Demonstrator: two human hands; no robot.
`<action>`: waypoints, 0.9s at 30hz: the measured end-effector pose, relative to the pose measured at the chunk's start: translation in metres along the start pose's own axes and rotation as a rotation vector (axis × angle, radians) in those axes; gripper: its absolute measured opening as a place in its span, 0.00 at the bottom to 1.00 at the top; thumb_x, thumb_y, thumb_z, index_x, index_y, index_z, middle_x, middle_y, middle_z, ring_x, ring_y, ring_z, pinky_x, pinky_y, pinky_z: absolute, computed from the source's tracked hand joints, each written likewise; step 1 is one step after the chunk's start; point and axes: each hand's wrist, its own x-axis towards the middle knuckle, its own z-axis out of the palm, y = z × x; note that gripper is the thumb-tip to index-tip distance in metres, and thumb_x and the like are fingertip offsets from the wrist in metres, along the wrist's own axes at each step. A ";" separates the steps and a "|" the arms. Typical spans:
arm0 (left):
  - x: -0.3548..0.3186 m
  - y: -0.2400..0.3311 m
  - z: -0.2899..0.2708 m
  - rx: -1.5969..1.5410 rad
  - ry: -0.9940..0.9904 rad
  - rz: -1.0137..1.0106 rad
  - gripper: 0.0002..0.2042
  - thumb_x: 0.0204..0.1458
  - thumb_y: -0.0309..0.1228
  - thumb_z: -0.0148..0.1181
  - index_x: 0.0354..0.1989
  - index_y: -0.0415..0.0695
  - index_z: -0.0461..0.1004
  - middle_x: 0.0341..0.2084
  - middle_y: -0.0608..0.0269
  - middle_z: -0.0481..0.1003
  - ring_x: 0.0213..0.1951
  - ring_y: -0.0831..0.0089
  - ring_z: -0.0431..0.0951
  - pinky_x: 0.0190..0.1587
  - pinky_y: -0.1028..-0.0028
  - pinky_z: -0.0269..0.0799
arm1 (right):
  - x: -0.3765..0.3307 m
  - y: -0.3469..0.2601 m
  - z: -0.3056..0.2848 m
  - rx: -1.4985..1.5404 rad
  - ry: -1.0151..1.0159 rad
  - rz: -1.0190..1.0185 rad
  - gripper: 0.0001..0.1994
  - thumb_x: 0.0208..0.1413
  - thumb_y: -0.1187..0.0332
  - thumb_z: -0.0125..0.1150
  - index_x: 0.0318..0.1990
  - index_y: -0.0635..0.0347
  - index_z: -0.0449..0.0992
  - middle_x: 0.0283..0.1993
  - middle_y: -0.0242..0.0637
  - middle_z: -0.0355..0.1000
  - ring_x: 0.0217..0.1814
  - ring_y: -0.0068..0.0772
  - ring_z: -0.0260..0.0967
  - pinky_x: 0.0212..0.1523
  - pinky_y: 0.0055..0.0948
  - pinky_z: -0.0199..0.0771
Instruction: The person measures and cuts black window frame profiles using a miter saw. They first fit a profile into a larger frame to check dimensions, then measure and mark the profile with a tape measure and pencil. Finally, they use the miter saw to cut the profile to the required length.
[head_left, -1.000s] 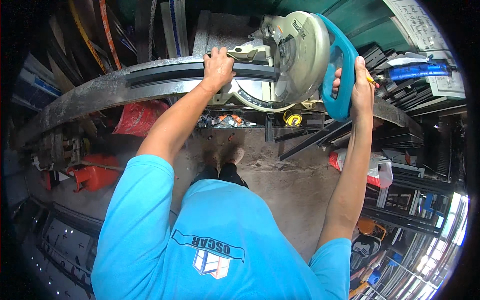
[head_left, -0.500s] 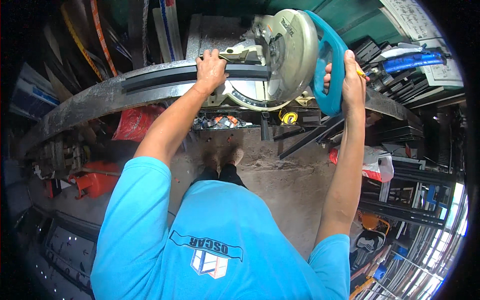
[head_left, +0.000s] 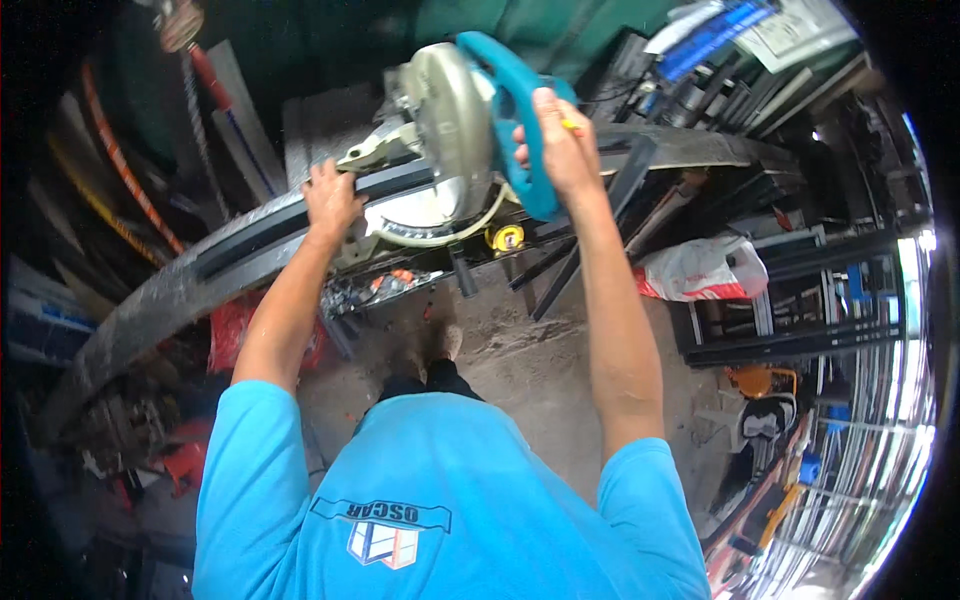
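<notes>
My left hand (head_left: 333,200) is closed over a long dark profile bar (head_left: 250,235), fingers over its far side. The bar lies along the bench and runs in under the miter saw (head_left: 455,120). My right hand (head_left: 562,145) is wrapped round the saw's teal loop handle (head_left: 541,190). A small yellow stick-like piece (head_left: 570,124) juts out by my right fingers; most of it is hidden. Pale housing and guard cover the blade, so I cannot tell whether it touches the bar. A pale clamp arm (head_left: 380,147) sits just right of my left hand.
A yellow tape measure (head_left: 505,238) sits below the saw, near dark bars (head_left: 560,285) jutting from the bench. Small parts (head_left: 375,290) fill a shelf under the bench edge. At right hangs a red-and-white bag (head_left: 705,270); long strips (head_left: 115,150) lean at far left.
The view has turned, so the saw, bench and both hands appear further left. My left hand stays on the bar and my right hand on the handle.
</notes>
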 end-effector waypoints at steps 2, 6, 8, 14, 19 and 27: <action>-0.001 -0.002 0.003 0.004 0.017 0.012 0.18 0.37 0.41 0.76 0.37 0.49 0.83 0.46 0.60 0.70 0.53 0.55 0.68 0.50 0.50 0.70 | -0.001 0.005 -0.001 -0.013 0.001 -0.021 0.25 0.67 0.43 0.49 0.43 0.60 0.75 0.29 0.33 0.73 0.23 0.21 0.71 0.24 0.25 0.73; -0.002 0.002 -0.001 0.022 0.029 0.018 0.17 0.37 0.40 0.76 0.37 0.48 0.83 0.46 0.59 0.71 0.52 0.55 0.69 0.49 0.50 0.70 | -0.010 0.009 -0.001 -0.009 0.007 -0.047 0.26 0.67 0.43 0.49 0.42 0.62 0.73 0.29 0.35 0.73 0.23 0.21 0.70 0.24 0.25 0.72; -0.001 0.005 -0.005 0.017 -0.015 0.001 0.19 0.38 0.40 0.77 0.38 0.47 0.83 0.47 0.58 0.71 0.52 0.53 0.69 0.50 0.50 0.69 | -0.013 0.010 -0.001 -0.005 0.020 -0.050 0.27 0.67 0.43 0.48 0.41 0.63 0.73 0.28 0.35 0.73 0.23 0.22 0.70 0.24 0.25 0.72; -0.001 0.005 -0.005 0.037 0.005 0.012 0.17 0.37 0.40 0.77 0.36 0.48 0.84 0.44 0.59 0.71 0.51 0.54 0.70 0.48 0.50 0.70 | -0.020 0.025 0.002 0.014 0.053 -0.083 0.26 0.67 0.44 0.49 0.39 0.63 0.73 0.27 0.36 0.73 0.23 0.22 0.71 0.23 0.25 0.71; -0.001 0.006 -0.005 0.057 -0.006 0.013 0.18 0.38 0.41 0.76 0.38 0.47 0.84 0.44 0.58 0.70 0.51 0.54 0.70 0.48 0.50 0.70 | -0.026 0.037 0.004 0.027 0.069 -0.106 0.25 0.67 0.45 0.50 0.38 0.63 0.73 0.26 0.36 0.73 0.22 0.22 0.70 0.23 0.25 0.70; 0.000 0.006 -0.004 0.097 0.001 0.033 0.20 0.39 0.43 0.76 0.39 0.48 0.84 0.44 0.57 0.70 0.51 0.53 0.70 0.48 0.51 0.69 | -0.032 0.052 0.004 0.010 0.086 -0.127 0.26 0.67 0.43 0.49 0.32 0.62 0.70 0.24 0.39 0.73 0.23 0.29 0.73 0.27 0.32 0.72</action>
